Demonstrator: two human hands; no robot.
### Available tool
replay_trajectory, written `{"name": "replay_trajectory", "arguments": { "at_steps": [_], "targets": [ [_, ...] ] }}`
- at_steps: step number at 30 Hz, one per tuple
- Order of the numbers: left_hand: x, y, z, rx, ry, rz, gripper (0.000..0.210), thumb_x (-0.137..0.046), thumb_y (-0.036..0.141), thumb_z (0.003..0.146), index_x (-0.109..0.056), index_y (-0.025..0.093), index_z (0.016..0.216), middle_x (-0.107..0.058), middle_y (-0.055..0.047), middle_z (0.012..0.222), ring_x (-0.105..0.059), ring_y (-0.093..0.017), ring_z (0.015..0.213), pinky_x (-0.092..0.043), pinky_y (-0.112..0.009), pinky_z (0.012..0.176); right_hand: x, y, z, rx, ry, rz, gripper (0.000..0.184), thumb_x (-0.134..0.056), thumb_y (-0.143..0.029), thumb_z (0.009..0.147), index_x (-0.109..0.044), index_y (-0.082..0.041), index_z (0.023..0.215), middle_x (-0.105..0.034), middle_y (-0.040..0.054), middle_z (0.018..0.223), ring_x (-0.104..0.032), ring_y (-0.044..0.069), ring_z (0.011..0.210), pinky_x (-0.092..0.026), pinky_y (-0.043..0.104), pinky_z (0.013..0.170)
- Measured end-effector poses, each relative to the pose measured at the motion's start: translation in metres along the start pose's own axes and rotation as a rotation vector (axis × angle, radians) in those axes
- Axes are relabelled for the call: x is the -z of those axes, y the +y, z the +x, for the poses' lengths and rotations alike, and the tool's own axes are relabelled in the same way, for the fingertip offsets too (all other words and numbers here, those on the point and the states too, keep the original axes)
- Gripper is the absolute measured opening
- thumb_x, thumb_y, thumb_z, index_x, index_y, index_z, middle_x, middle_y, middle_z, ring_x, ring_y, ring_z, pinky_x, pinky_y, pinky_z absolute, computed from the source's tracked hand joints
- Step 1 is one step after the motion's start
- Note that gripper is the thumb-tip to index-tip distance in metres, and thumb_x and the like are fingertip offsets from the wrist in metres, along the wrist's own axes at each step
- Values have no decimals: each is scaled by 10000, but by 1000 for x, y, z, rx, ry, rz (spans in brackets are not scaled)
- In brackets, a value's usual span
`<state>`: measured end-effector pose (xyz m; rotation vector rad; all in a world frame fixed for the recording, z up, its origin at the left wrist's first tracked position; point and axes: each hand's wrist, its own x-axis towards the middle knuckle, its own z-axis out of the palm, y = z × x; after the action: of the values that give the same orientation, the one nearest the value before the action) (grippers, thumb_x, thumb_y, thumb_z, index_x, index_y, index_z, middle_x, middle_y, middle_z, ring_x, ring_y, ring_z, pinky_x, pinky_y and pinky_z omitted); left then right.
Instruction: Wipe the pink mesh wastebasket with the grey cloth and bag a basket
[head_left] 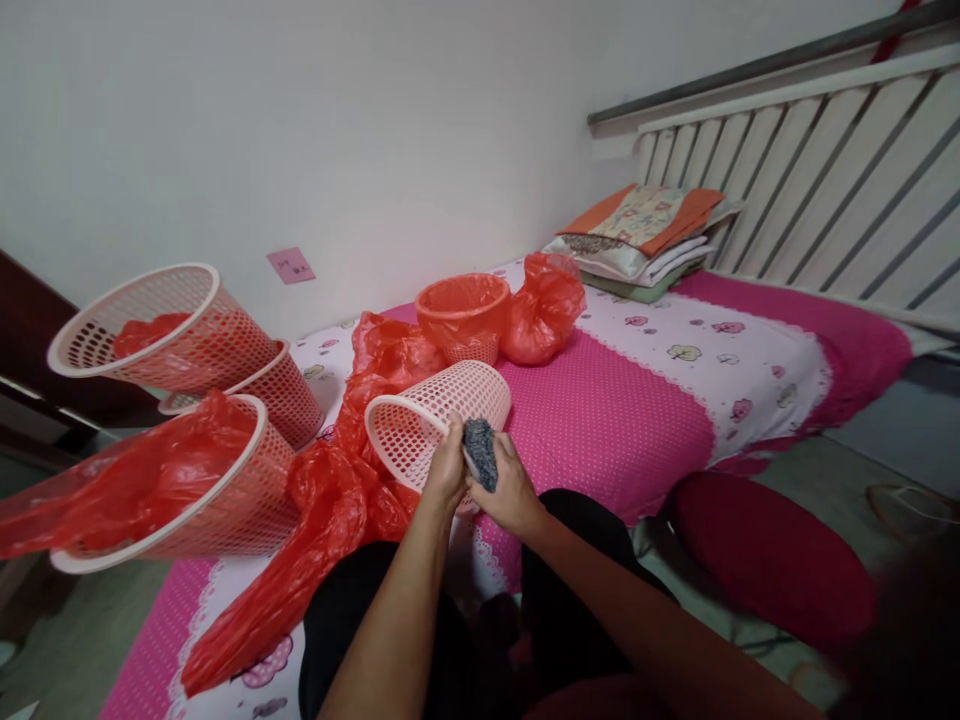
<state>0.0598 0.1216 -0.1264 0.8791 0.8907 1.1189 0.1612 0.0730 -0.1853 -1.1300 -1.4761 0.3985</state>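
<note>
In front of my knees, both hands meet around a dark grey, fuzzy cloth [481, 453]. My right hand [514, 490] is closed on its right side. My left hand [448, 468] is closed against its left edge, and some of its fingers are hidden. Just behind the hands, a pale pink perforated plastic basket [484, 390] lies on its side, its mouth turned left toward me. My left hand overlaps its rim; whether it touches the rim I cannot tell. Red plastic bags [330, 500] lie crumpled left of the basket.
Several more baskets stand or lie at left, one with a red bag [180, 470] trailing out. A red-lined basket [463, 310] and a knotted red bag [545, 310] sit behind. Folded bedding [645, 235] lies by the radiator [810, 190]. A dark red stool [772, 560] stands right.
</note>
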Motion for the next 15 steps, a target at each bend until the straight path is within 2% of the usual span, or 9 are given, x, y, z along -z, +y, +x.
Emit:
{"name": "replay_trajectory", "arguments": {
  "at_steps": [2, 5, 7, 9, 11, 13, 15],
  "targets": [
    [-5, -2, -6, 17, -107, 61, 677, -797, 790, 763, -736, 137, 932, -799, -126, 969, -739, -324, 1150, -554, -425, 1069, 7, 1, 2, -7, 15, -57, 585, -707, -224, 782, -580, -210, 1353, -610, 120, 1237, -628, 316, 1199, -547, 506, 1080],
    [-11, -1, -17, -48, -271, 164, 517, -911, 557, 762, -779, 176, 1086, -803, -125, 1149, -689, -312, 1266, -488, -413, 1150, 18, 16, 5, -49, 65, -92, 481, -679, -278, 855, -608, -212, 1326, -638, 109, 1137, -669, 300, 1073, -589, 476, 966],
    [-9, 2, -21, -70, -287, 243, 498, -932, 432, 747, -778, 210, 1166, -799, -121, 1187, -703, -299, 1240, -496, -409, 1127, 28, 28, 11, -91, 136, -117, 454, -681, -331, 851, -632, -196, 1282, -668, 117, 1095, -683, 310, 1035, -594, 476, 925],
    [0, 9, -22, -117, -162, 332, 483, -899, 413, 764, -770, 207, 1181, -805, -123, 1103, -752, -289, 1078, -550, -412, 1010, 41, 36, 18, -155, 204, -137, 422, -685, -371, 817, -658, -183, 1194, -704, 119, 1039, -698, 308, 964, -595, 472, 885],
    [14, 21, -20, -279, 104, 420, 417, -821, 444, 821, -761, 196, 1151, -791, -112, 1020, -754, -266, 915, -571, -400, 897, 56, 40, 26, -226, 251, -124, 357, -676, -403, 799, -676, -186, 1081, -733, 109, 954, -703, 283, 850, -592, 446, 827],
    [30, 37, -17, -547, 406, 532, 336, -722, 440, 897, -740, 215, 1146, -766, -100, 1084, -727, -249, 975, -556, -398, 956, 71, 39, 35, -279, 276, -50, 335, -680, -433, 793, -688, -189, 1023, -763, 102, 906, -705, 261, 782, -588, 417, 786],
    [45, 52, -16, -757, 642, 718, 340, -695, 420, 920, -717, 223, 1196, -722, -115, 1221, -663, -272, 1182, -485, -446, 1122, 86, 38, 43, -325, 289, 56, 365, -713, -454, 768, -704, -181, 1011, -791, 103, 903, -716, 254, 771, -589, 400, 765]
  ]
}}
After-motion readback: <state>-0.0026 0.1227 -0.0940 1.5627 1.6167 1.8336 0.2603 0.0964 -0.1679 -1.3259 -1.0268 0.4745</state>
